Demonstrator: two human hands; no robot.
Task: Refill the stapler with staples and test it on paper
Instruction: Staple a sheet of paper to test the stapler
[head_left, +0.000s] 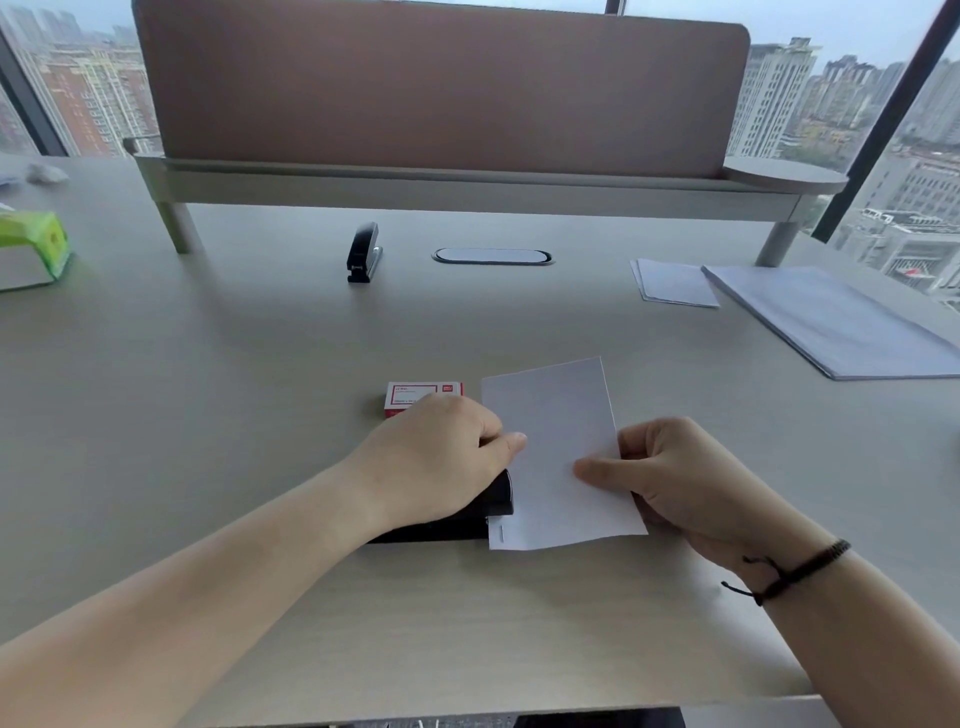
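We have the stapler (457, 514) lying near the front edge of the worktop (208, 364), its long axis running left to right with the mouth at its right end, where the left margin of the paper (561, 457) sits. Our left hand (441, 457) rests curled over the stapler's top, fingers wrapped round it and the thumb reaching onto the paper's edge. Our right hand (670, 478) pinches the sheet from the right side, thumb on top and the other fingers (631, 447) tucked underneath.

A staple (502, 535) already shows in the paper's front left corner, just beside the stapler's mouth, so the test seems done at least once. Whether the paper is now inside the mouth or only beside it, we cannot quite tell. Any next move draws the sheet rightward, away from the left hand.

Behind the left hand lies the red staple box (415, 395). Towards the back edge stand a second black stapler (363, 253), a cable port (492, 256) and a partition screen (441, 88); paper stacks (831, 317) lie at the right, a green box (36, 244) at the left, and windows show city buildings.
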